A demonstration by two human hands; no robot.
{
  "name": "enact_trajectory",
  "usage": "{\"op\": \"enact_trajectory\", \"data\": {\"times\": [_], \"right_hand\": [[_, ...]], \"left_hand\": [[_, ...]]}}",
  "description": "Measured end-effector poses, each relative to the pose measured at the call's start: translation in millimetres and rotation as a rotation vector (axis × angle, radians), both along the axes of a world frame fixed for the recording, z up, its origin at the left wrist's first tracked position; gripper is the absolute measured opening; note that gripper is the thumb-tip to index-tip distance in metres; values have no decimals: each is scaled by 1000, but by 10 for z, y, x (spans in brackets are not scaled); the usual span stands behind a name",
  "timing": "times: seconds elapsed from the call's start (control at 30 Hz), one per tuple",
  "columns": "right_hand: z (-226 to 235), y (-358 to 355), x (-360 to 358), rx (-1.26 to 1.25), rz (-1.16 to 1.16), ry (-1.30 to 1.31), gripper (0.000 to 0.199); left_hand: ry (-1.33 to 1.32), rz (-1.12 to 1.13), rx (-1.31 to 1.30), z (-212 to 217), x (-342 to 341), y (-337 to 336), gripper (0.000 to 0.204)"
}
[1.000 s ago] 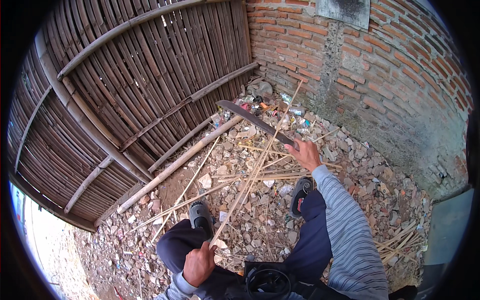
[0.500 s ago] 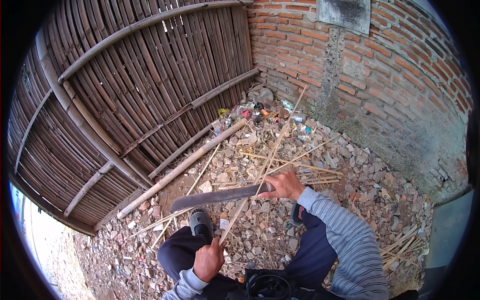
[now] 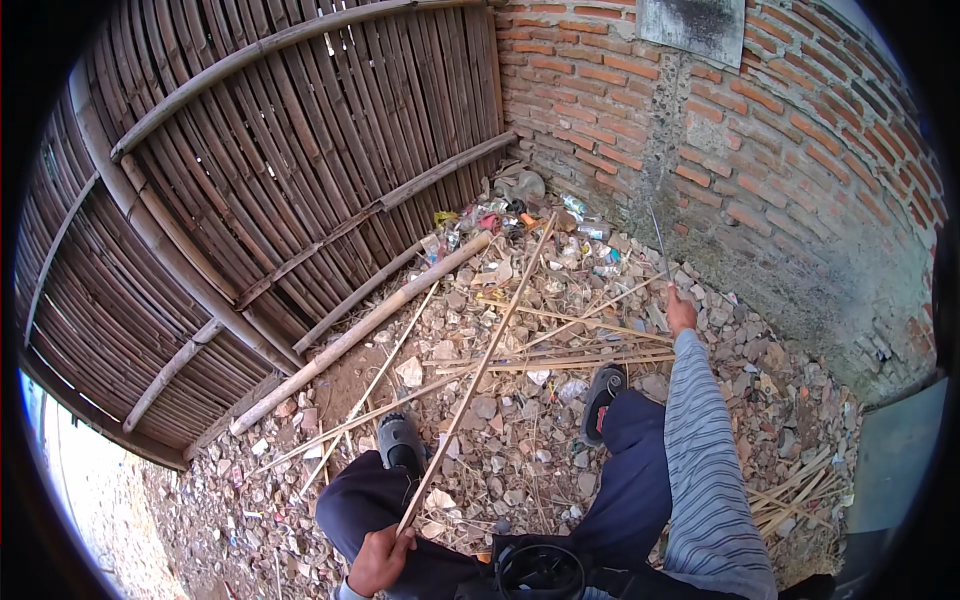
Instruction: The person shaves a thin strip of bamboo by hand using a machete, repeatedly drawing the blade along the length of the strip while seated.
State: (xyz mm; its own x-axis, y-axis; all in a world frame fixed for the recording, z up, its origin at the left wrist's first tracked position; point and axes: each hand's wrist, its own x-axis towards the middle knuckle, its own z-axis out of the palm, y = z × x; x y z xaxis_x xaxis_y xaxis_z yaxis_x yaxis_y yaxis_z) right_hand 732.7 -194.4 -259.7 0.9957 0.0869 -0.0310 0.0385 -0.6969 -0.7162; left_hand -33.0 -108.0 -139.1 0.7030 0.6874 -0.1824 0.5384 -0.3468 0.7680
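Low in the picture, my left hand (image 3: 380, 562) is closed around the near end of a long, thin bamboo strip (image 3: 468, 395). The strip slants away over the rubble, its far end toward the litter in the corner. Out to the right, my right hand (image 3: 682, 310) grips a machete, with its handle mostly hidden in the fist. The machete's blade (image 3: 659, 238) shows almost edge-on as a thin line pointing at the brick wall, apart from the strip. Several more bamboo strips (image 3: 600, 360) lie crossed on the ground between my feet and the corner.
A woven bamboo fence (image 3: 330, 150) stands at the left, with a thick bamboo pole (image 3: 370, 330) lying along its foot. A brick wall (image 3: 780, 140) closes the right side. Litter (image 3: 520, 215) fills the corner. Split bamboo pieces (image 3: 800, 495) lie at the lower right, near a grey panel (image 3: 895, 460).
The machete has swung off the strip, far and to the right, and turned edge-on. My left hand has drawn the strip nearer and to the left, and its far end has shifted left.
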Motion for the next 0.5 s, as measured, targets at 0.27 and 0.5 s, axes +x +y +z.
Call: {"op": "enact_trajectory", "data": {"times": [0.27,0.5], "right_hand": [[-36,-100,-144,-293,282,230,85],[84,238,-283,-143,418,97,94]], "left_hand": [[-135,68,-461,628,438,378,42],[-347,-29,-663,782,1343,1004,42]]}}
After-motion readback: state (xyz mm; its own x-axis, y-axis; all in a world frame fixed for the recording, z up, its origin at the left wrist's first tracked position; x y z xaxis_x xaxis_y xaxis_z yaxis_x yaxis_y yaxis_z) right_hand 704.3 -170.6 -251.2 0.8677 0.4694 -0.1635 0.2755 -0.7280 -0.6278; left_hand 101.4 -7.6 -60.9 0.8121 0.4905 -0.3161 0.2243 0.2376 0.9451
